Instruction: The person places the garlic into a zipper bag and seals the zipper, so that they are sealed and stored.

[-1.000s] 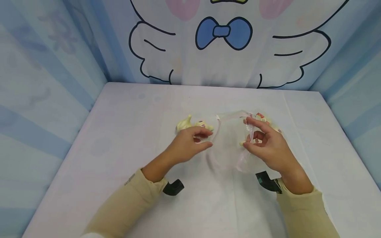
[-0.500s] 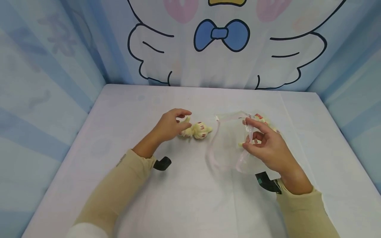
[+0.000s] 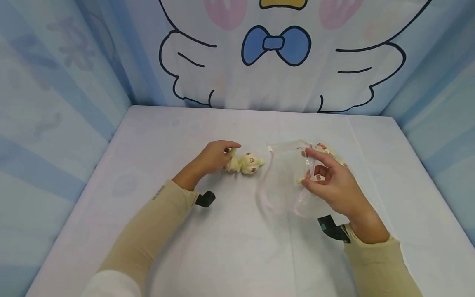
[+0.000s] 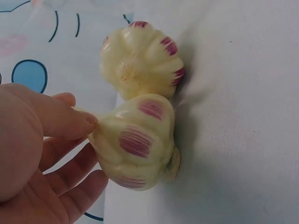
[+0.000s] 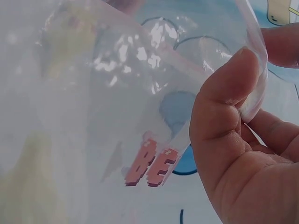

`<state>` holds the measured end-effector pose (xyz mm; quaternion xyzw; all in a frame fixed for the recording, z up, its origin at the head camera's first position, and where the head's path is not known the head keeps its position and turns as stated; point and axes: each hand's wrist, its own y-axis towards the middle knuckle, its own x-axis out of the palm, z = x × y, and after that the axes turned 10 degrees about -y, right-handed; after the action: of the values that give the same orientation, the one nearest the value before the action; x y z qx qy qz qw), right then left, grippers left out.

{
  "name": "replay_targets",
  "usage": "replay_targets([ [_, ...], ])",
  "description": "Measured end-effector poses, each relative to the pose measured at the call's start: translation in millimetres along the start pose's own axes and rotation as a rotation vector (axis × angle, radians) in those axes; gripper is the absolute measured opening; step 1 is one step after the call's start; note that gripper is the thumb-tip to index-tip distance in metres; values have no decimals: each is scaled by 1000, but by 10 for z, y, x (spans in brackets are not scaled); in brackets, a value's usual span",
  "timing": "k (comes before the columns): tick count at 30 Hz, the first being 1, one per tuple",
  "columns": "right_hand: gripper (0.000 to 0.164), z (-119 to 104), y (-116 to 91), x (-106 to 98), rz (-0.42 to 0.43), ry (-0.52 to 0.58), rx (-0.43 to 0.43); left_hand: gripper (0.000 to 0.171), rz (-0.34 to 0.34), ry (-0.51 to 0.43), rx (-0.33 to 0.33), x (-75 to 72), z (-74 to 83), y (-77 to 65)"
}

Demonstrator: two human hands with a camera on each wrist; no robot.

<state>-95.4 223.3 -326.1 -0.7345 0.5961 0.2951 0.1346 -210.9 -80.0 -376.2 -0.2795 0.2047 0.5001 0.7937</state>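
Pinches pale-yellow, purple-streaked garlic bulb (image 4: 135, 144) by neck in left hand (image 3: 215, 158); leaves matching second bulb (image 3: 250, 163) just right of left hand. Pinches clear, pink-edged plastic bag (image 3: 283, 177) in right hand (image 3: 330, 181); shows blurred yellowish shapes (image 5: 28, 186) through plastic, probably already bagged. Judged partly done, with both bulbs left outside.

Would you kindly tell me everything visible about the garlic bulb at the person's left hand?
The pale-yellow, lobed garlic bulb has brushed purple patches, a tapering neck and stringy beige roots; its slight sheen suggests an imitation. It looks whole. Its neck points up, its root end towards the white cloth-covered table. The bare left hand pinches the neck. A similar bulb sits beside it, apparently touching.
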Motion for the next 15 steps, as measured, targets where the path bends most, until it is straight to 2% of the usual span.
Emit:
replay_targets([
  [6, 66, -1, 5, 7, 0, 1, -2, 35, 29, 38, 38, -81, -14, -80],
  [15, 66, -10, 5, 14, 10, -15, 3, 27, 49, 26, 35, -217, -31, -193],
])
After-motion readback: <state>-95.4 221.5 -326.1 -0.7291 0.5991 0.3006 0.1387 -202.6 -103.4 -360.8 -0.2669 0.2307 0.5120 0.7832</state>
